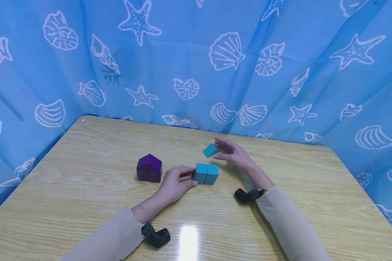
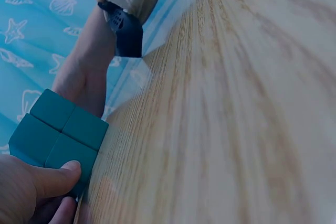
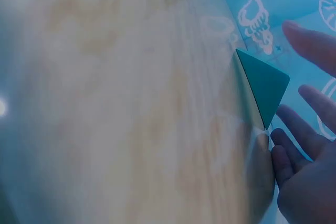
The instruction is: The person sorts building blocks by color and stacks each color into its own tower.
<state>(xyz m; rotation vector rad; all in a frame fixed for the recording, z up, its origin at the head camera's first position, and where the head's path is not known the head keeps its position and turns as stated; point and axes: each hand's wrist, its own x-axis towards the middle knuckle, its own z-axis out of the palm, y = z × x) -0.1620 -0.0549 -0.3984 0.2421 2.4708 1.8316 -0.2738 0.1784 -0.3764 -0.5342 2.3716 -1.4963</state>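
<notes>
Several light-blue cubes (image 1: pixel 206 174) stand pressed together as a two-layer stack on the table. At the stack's left side, my left hand (image 1: pixel 176 183) holds it, the thumb (image 2: pixel 65 174) against the front face and the other fingers partly hidden behind. A blue triangular block (image 1: pixel 211 150) rests on the table behind the cubes; its triangular face shows in the right wrist view. My right hand (image 1: pixel 233 155) is just right of that block, fingers spread and the thumb apart from them. Whether a fingertip touches the block, I cannot tell.
Left of the left hand stands a purple block house (image 1: pixel 149 168) with a peaked top. A blue curtain (image 1: pixel 189 65) with shell prints hangs along the far edge of the wooden table (image 1: pixel 94 152). Black wrist devices (image 1: pixel 155 235) sit on both sleeves.
</notes>
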